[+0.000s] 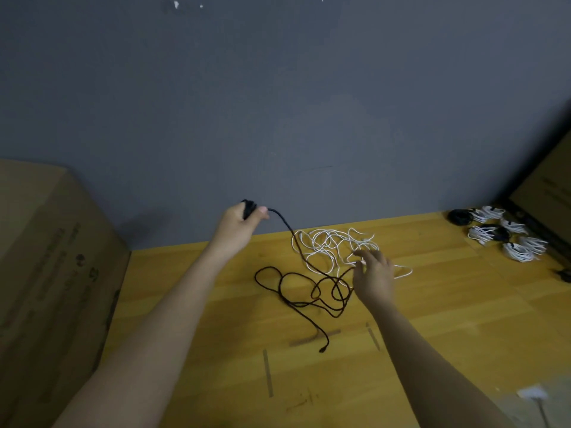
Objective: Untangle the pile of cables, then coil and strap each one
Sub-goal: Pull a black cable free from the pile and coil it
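Note:
My left hand [241, 222] is raised above the wooden table [448, 304] and grips a small wound bunch of the black cable [279, 281]. From that hand the black cable slopes down to the right into loose loops on the table, and its free plug end lies near the front. A tangle of white cable [327, 247] lies behind the black loops. My right hand [372, 273] is low over the right edge of the white tangle, fingers spread and blurred; I cannot tell whether it holds a strand.
Several coiled, strapped white and black cables [502, 234] lie at the back right of the table. A large cardboard box [46, 273] stands at the left edge. A grey wall runs behind the table. A small white object [533, 393] lies at the front right.

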